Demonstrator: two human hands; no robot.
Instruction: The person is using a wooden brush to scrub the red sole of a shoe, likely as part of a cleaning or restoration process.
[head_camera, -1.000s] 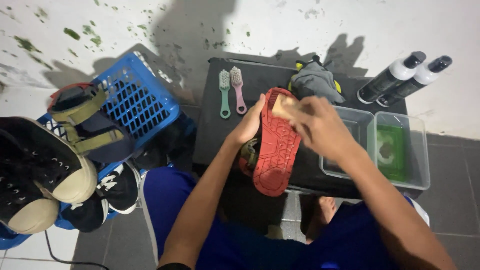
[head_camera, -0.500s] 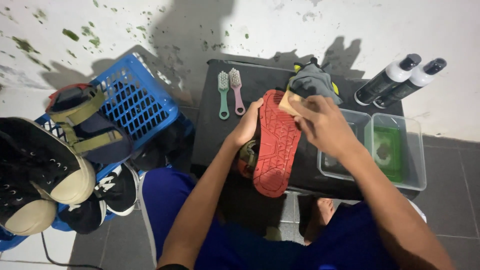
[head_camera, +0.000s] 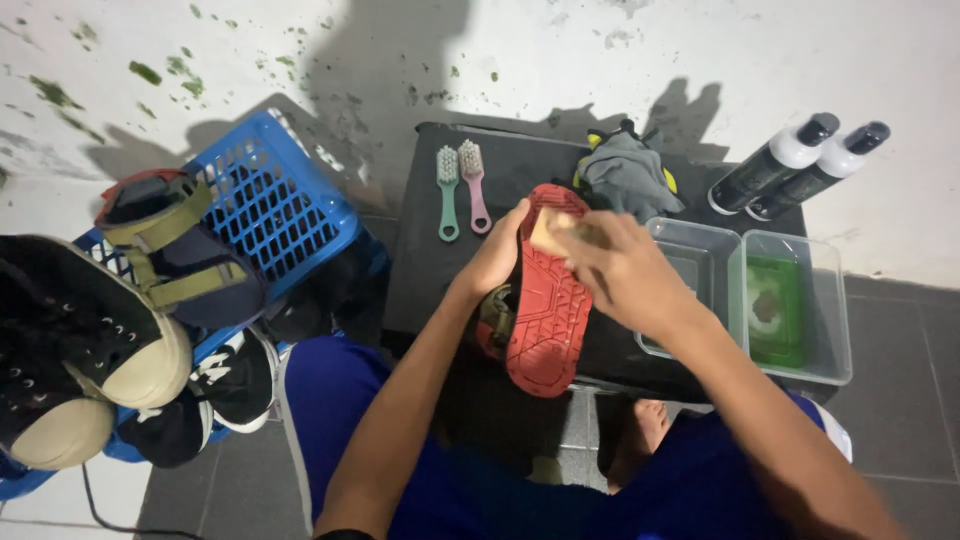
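A shoe with a red, grooved rubber sole (head_camera: 545, 300) is held sole-up over the front edge of a low black table (head_camera: 420, 270), which serves as the reference landmark. The shoe is gripped at its toe end by the left hand (head_camera: 497, 255), whose fingers are curled around the edge of the sole. A small tan sponge block (head_camera: 550, 230) is pressed onto the toe area of the sole by the right hand (head_camera: 620, 270); its fingers are closed together over the block.

At the rear of the table, a green-handled brush (head_camera: 447, 190) and a pink-handled brush (head_camera: 472, 183) are laid side by side, bristles up. A crumpled grey cloth with yellow trim (head_camera: 625, 175) is placed at the table's rear right. Two clear plastic tubs are set at the table's right end: the nearer tub (head_camera: 700, 262) beside the right hand, and the outer tub (head_camera: 795, 305) containing green liquid. Two dark bottles with white necks and black caps (head_camera: 795, 165) are leaned at the wall behind the tubs.

Left of the table, a blue plastic basket (head_camera: 275, 215) is positioned, with black canvas sneakers (head_camera: 85, 345) stacked around it.
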